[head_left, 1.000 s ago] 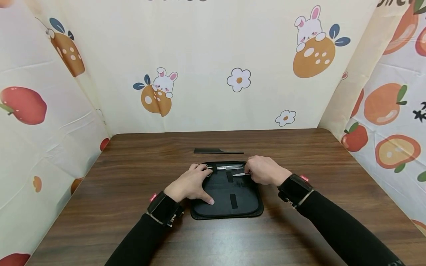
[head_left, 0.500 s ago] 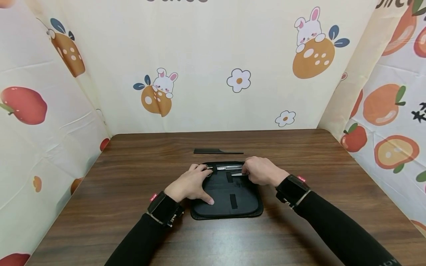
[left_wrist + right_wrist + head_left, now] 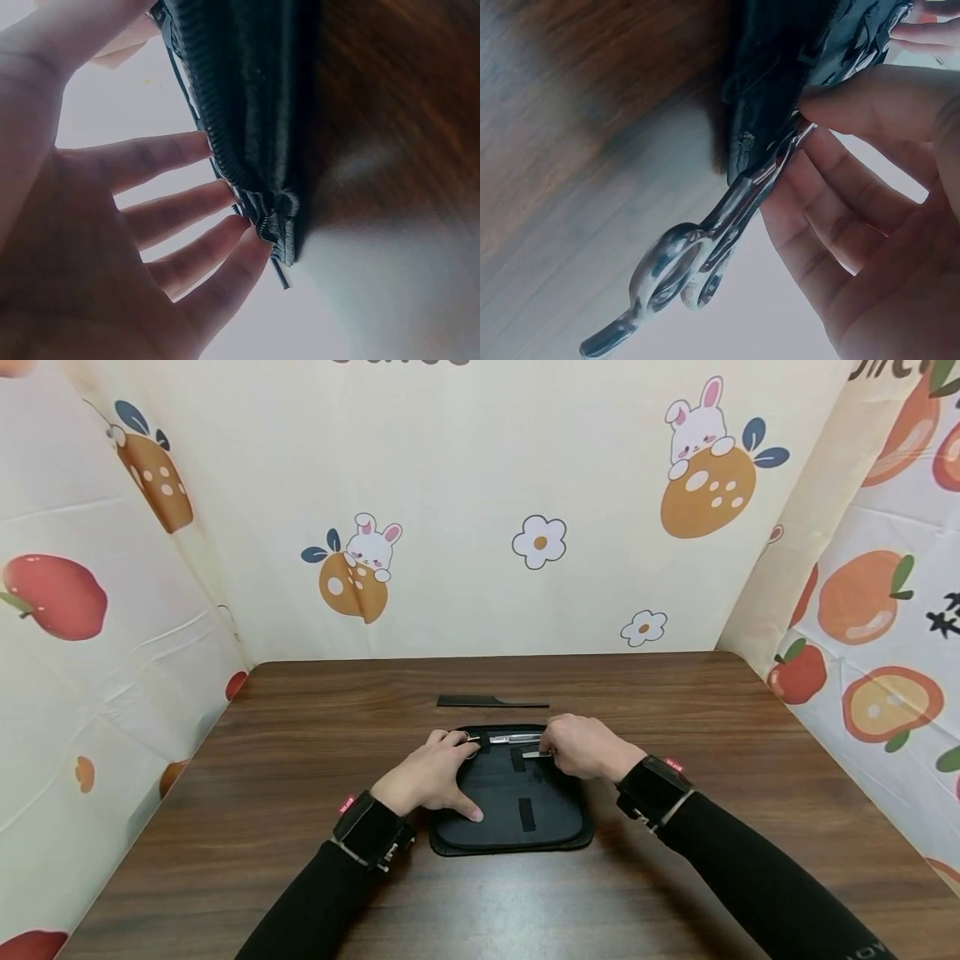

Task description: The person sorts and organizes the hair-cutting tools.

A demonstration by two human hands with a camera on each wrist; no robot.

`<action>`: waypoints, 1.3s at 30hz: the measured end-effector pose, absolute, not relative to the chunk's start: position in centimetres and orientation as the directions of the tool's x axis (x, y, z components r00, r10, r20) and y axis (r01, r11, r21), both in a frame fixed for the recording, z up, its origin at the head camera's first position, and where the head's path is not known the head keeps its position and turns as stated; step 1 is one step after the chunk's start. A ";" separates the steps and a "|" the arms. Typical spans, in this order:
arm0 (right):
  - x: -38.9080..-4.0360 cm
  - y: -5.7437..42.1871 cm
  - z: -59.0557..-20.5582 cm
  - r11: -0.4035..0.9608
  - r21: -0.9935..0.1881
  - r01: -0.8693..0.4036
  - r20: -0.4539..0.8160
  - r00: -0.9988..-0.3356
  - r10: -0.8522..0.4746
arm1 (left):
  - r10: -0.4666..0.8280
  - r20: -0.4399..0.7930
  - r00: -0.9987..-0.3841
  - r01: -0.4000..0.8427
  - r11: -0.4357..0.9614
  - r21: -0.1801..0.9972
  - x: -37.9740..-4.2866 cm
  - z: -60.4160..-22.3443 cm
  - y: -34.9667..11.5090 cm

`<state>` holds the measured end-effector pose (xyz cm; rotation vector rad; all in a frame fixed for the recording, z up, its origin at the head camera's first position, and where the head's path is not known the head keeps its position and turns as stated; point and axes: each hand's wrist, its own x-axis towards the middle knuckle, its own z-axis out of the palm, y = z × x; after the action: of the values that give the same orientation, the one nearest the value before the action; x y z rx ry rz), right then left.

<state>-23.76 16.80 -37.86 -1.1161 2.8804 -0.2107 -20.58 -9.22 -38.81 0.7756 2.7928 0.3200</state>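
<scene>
Right hand [image 3: 588, 747] | pinches scissors [image 3: 731, 210] | blades point left | long axis crosswise

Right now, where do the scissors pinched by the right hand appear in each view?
Head: right of centre, below the middle; the scissors poke left from the right hand.
Left wrist: not seen.
Right wrist: scissors slant from the fingers near centre to lower left.
Shared landmark: black case, top centre in left wrist, upper middle in right.
</scene>
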 end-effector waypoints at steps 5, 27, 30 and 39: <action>-23.6 16.6 -37.9 0.732 -0.148 -0.665 0.003 -0.741 -0.672 | 0.522 -0.166 -0.836 0.473 0.841 0.262 -20.5 -38.8 -9.1; -23.8 15.4 -38.4 0.729 -0.121 -0.674 0.022 -0.736 -0.677 | 0.534 -0.147 -0.833 0.487 0.833 0.263 -20.6 -38.8 -9.3; -23.7 15.2 -38.4 0.729 -0.125 -0.674 0.020 -0.736 -0.677 | 0.528 -0.157 -0.835 0.480 0.837 0.262 -20.5 -38.8 -9.2; -23.6 14.7 -38.4 0.745 -0.134 -0.654 0.007 -0.752 -0.659 | 0.523 -0.158 -0.837 0.475 0.839 0.265 -20.4 -38.8 -9.1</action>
<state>-23.63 14.67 -38.37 -1.0904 2.8962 -0.1989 -20.41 -9.12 -38.81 0.7690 2.7949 0.3176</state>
